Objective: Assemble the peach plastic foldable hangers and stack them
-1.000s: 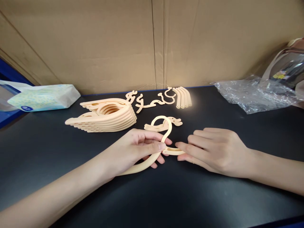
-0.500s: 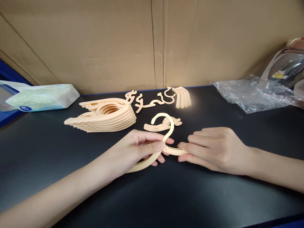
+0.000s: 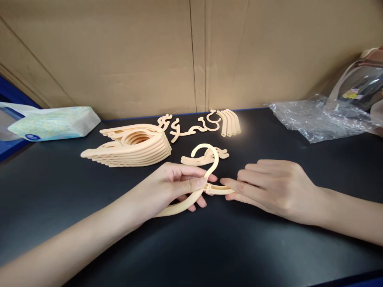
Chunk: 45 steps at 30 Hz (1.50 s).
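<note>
My left hand (image 3: 176, 185) pinches a cream plastic clothes hanger (image 3: 213, 164) where its hook meets one curved arm. The hook points up, and the arm runs down to the left, partly under my wrist. From the right, my right hand (image 3: 275, 189) grips a separate-looking short hanger arm (image 3: 220, 190) between thumb and fingers. The near end of this arm touches the hanger's joint beside my left thumb; whether the two are locked together I cannot tell. Just behind the hook lie some loose hanger pieces (image 3: 194, 160) on the black table.
A stack of folded cream hangers (image 3: 137, 153) stands at the left. Loose hooks (image 3: 196, 129) and several curved arms (image 3: 230, 122) lie along the back. A tissue pack (image 3: 56, 123) sits far left, clear plastic wrap (image 3: 311, 119) and a transparent bag (image 3: 362, 85) far right. Cardboard (image 3: 119, 56) stands behind.
The short arm in my right hand has turned, so its hollow inner side now shows. My right fingers have shifted slightly, while my left hand has barely moved.
</note>
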Motion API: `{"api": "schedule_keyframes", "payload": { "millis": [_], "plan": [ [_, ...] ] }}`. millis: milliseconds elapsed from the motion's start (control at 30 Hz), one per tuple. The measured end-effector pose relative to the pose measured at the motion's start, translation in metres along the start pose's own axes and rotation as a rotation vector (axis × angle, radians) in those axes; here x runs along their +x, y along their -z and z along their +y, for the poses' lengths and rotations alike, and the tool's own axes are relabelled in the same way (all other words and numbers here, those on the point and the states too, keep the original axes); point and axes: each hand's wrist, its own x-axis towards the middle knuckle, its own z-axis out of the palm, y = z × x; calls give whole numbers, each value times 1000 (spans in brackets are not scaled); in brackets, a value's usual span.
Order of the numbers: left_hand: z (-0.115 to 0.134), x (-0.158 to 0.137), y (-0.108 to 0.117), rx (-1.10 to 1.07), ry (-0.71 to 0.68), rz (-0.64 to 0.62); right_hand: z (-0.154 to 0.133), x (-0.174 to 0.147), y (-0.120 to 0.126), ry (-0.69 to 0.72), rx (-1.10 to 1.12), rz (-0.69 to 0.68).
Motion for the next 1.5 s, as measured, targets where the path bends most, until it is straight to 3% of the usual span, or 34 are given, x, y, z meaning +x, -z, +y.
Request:
{"api": "schedule_keyframes", "payload": {
  "millis": [300,633,867,1500],
  "plan": [
    [3,-3,3,-15,67,-33,7,-2,9,71,-86,8],
    [2,-2,0,-73,-6,26,8,-1,2,74,-90,15],
    [-1,-2,3,-47,-27,-25,5,-2,0,60,-84,42],
    [1,-1,4,-80,7,-20,4,-3,-1,-10,-52,4]
  ]
}}
